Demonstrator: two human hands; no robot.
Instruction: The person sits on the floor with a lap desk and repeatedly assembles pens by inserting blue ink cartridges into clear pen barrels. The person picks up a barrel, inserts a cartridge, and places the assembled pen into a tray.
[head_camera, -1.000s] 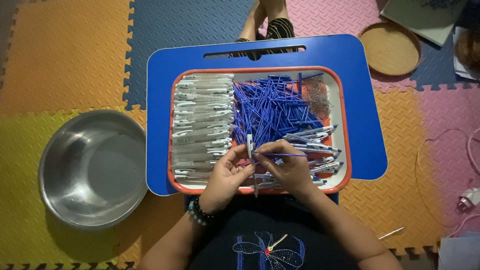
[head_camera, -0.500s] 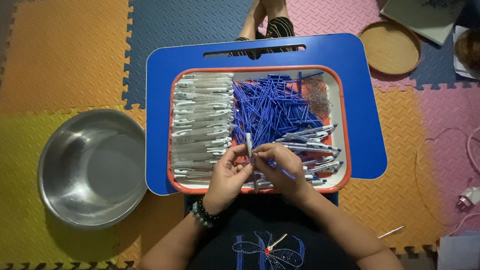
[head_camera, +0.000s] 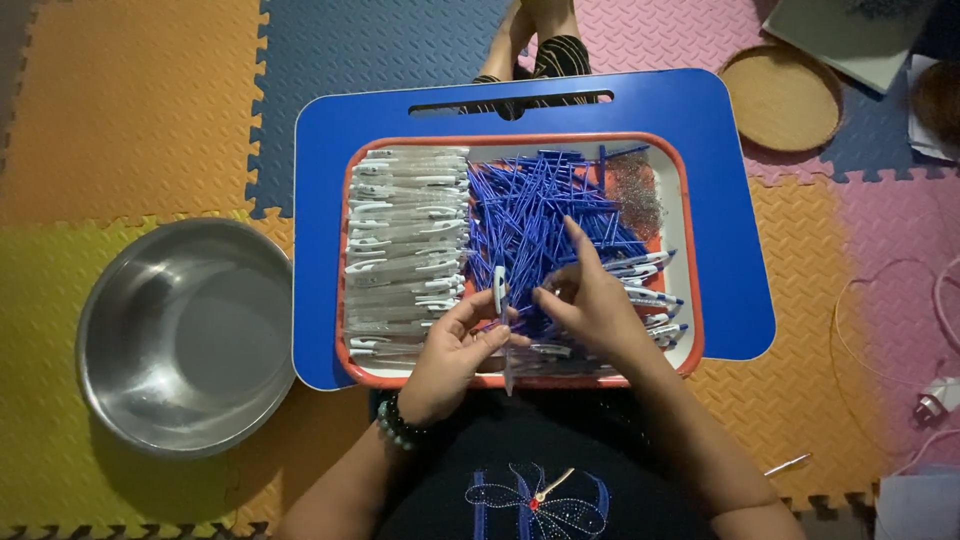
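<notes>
One orange tray, one blue lap table, one metal bowl, one round woven plate, two hands. Pen parts: too many to count, maybe hundreds.

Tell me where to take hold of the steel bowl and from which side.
Grip the bowl by its rim on the right, the edge nearest the left hand and blue lap table. It sits upright and open on the foam mat, so the thin rim is exposed; its smooth curved walls probably give a poorer hold. Come from above, fingers inside, thumb outside.
</notes>
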